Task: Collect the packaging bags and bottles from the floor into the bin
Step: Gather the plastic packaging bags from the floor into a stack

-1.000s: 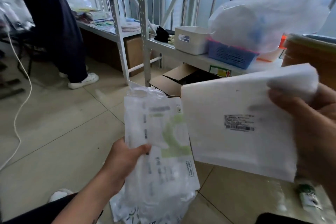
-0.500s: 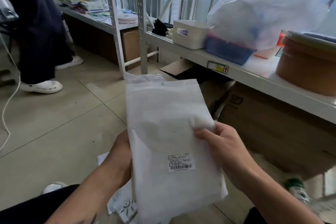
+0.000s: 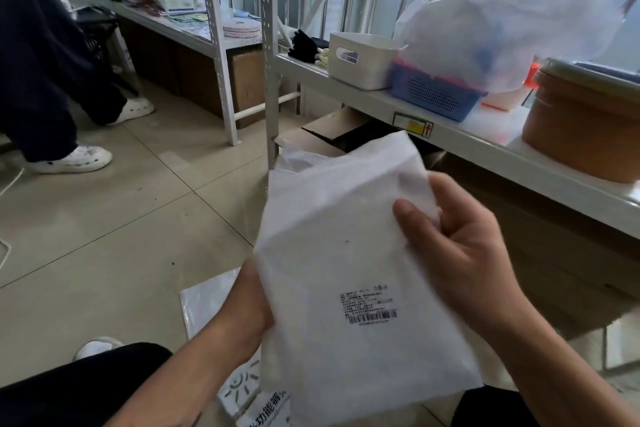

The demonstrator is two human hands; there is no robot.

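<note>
Both hands are busy with a stack of bags here. The white bag sits on top, facing the camera, with the right hand pinching its upper right corner, thumb on the front and fingers curled behind. The left hand grips the left edge of the pile from behind, so I'd guess the point is squaring everything into one bundle so it can go to the bin in a single trip. No bin in view, so can't say where that is.

Writing-wise: the white bag has a small printed label with a barcode, text too small to read. Peeking out underneath is a printed bag with a sun-like logo and Chinese characters, something like 功能裤. There's also a clear bag lying flat on the tile floor just left of the left wrist, so that one's not collected yet. The shelf edge has a yellow sticker with a red arrow, not legible.
</note>
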